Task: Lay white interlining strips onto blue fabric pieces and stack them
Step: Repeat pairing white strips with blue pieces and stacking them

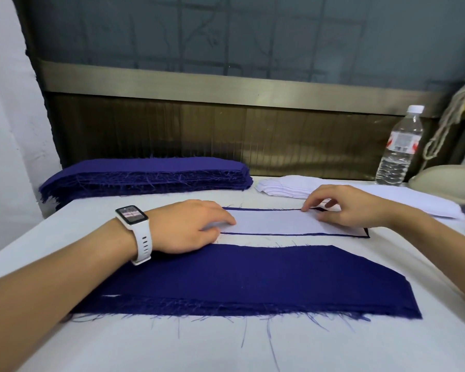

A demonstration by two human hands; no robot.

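- Head view: the white interlining strip (274, 222) lies flat on a blue fabric piece (361, 235). Only thin blue margins show along the strip's far and near edges and at its right end.
- Your left hand (196, 226) rests on the strip's left end. Its fingers are straight and together, palm down, pressing the strip flat; they grip nothing.
- Your right hand (344, 208) sits over the strip's right end. Its fingers are arched, with the index tip down on the strip's far edge. From this angle you cannot tell whether the thumb and fingers pinch the strip or only press on it.
- A white watch (133, 218) is on your left wrist, left of the strip.
- A larger blue fabric stack (253, 280) lies just on your side of the strip, apart from it. Its near edge is frayed, and your left forearm crosses it.
- A tall stack of blue pieces (145, 175) stands beyond the strip, to its far left.
- A pile of white interlining (285, 187) lies just beyond the strip's right half.
- A capped water bottle (399, 149) stands upright well beyond the strip's right end.
- All of this rests on the white table (333, 347).
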